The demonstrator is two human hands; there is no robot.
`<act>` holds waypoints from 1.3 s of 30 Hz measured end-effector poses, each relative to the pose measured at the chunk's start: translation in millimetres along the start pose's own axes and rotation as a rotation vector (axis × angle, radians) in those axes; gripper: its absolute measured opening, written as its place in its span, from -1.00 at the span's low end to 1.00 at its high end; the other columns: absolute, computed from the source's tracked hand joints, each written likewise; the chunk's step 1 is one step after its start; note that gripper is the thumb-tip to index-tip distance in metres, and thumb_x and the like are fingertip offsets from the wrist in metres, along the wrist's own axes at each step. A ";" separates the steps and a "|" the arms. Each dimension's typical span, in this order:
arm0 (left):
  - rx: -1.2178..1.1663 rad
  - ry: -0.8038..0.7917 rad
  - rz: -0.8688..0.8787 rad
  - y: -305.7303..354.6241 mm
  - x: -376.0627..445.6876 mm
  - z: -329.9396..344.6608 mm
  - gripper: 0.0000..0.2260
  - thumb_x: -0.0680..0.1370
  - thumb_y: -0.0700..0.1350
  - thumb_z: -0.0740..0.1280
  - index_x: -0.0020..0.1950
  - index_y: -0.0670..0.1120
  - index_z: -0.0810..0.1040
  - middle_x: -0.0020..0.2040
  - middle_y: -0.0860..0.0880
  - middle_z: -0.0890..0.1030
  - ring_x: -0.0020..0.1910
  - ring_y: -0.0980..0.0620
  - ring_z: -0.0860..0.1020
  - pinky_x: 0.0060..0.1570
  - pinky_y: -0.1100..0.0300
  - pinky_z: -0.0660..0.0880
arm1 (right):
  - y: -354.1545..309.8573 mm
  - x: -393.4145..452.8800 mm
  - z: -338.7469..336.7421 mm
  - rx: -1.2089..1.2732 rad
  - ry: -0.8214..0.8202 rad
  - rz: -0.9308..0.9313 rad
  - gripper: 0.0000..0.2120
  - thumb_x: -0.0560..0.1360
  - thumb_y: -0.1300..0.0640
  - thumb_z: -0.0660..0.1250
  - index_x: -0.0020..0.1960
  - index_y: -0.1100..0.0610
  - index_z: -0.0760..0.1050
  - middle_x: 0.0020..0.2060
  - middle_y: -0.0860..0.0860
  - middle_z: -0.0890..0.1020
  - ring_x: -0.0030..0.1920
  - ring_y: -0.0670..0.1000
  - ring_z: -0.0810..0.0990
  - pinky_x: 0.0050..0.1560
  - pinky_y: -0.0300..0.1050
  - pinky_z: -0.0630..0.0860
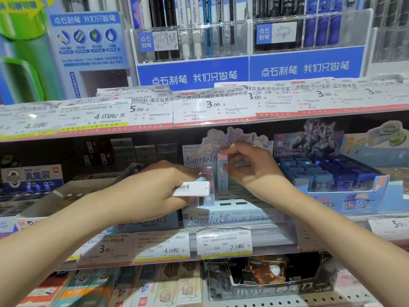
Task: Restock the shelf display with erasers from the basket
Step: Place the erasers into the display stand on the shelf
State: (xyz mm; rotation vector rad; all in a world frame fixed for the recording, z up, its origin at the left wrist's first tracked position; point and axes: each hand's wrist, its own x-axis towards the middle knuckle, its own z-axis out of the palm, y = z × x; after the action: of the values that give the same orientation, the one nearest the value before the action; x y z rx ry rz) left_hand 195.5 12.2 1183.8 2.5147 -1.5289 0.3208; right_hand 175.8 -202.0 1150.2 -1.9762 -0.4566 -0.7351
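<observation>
Over the Sanrio display box on the middle shelf: right hand pinches an upright pastel eraser by its top, just above the box's slotted tray. Left hand, left of the box, grips a white eraser lying flat, barcode up, plus more pastel ones tucked under it. Both forearms reach in from below, hands close together, not touching. Box tray mostly bare slots; one pastel eraser stands at its left edge. Right of the box, a blue display carton holds rows of blue packs. Price tags just below the box.
</observation>
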 end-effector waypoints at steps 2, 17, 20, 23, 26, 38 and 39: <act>0.026 0.014 -0.018 -5.7 1.0 2.4 -0.92 0.50 -0.10 0.29 -0.03 -0.01 0.44 -0.20 0.13 0.52 -0.32 0.13 0.43 -0.28 0.21 0.34 | 1.2 1.0 -0.5 0.008 -0.011 0.022 -0.66 0.41 0.39 0.34 -0.14 -0.07 0.48 -0.06 0.09 0.58 -0.22 -0.21 0.51 -0.09 -0.51 0.46; 0.058 -0.006 -0.008 -12.9 5.1 5.2 -0.74 0.51 -0.06 0.28 0.11 0.14 0.27 -0.12 0.13 0.51 -0.22 0.11 0.46 -0.19 0.21 0.38 | 0.8 -0.9 -1.8 -0.044 -0.064 0.061 -0.60 0.40 0.41 0.34 -0.19 -0.13 0.45 -0.19 0.03 0.55 -0.27 -0.22 0.50 -0.12 -0.54 0.44; 0.044 -0.018 -0.011 -10.9 4.4 3.1 -0.81 0.49 0.00 0.23 0.02 0.18 0.25 -0.11 0.17 0.46 -0.22 0.15 0.42 -0.19 0.26 0.32 | 1.9 -1.1 -0.3 -0.073 -0.069 0.076 -0.61 0.39 0.43 0.34 -0.21 -0.10 0.49 -0.27 -0.08 0.53 -0.32 -0.28 0.52 -0.17 -0.55 0.43; 0.040 -0.028 -0.022 -6.6 3.7 0.6 -0.78 0.45 0.04 0.18 0.01 0.26 0.19 -0.11 0.19 0.44 -0.24 0.19 0.40 -0.20 0.29 0.30 | 1.5 -1.6 -0.5 -0.236 -0.003 -0.003 -0.73 0.36 0.42 0.24 -0.18 0.12 0.63 -0.20 0.01 0.56 -0.26 -0.14 0.53 -0.18 -0.51 0.43; 0.039 -0.023 -0.025 -3.8 2.9 -0.3 -0.83 0.51 -0.05 0.24 0.01 0.16 0.29 -0.11 0.11 0.50 -0.22 0.12 0.44 -0.19 0.23 0.34 | 0.5 -1.1 -1.4 -0.302 0.009 -0.059 -0.65 0.29 0.41 0.11 -0.19 0.25 0.66 -0.18 0.03 0.53 -0.21 -0.06 0.50 -0.20 -0.46 0.38; -0.064 0.270 -0.078 19.7 -2.3 -6.1 -0.56 0.51 -0.18 0.33 -0.50 0.03 0.23 -0.51 0.04 0.32 -0.50 0.16 0.33 -0.49 0.34 0.20 | -41.0 -26.2 -7.1 0.025 -0.048 0.009 -0.70 0.32 0.25 0.18 -0.07 -0.03 0.53 -0.20 -0.13 0.57 -0.15 -0.16 0.53 -0.06 -0.37 0.46; -0.088 0.283 -0.079 22.7 -2.3 -7.3 -0.57 0.52 -0.16 0.33 -0.50 0.02 0.26 -0.52 0.04 0.32 -0.51 0.14 0.33 -0.50 0.35 0.19 | -46.9 -28.5 -7.3 0.067 -0.071 0.001 -0.75 0.35 0.24 0.22 -0.06 -0.02 0.54 -0.20 -0.11 0.59 -0.14 -0.14 0.54 -0.05 -0.33 0.48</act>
State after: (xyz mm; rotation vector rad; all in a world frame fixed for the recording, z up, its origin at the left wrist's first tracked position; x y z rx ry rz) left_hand 173.7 5.7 1191.2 2.3358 -1.3037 0.5569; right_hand 124.7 -186.2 1164.6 -1.9436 -0.5163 -0.6430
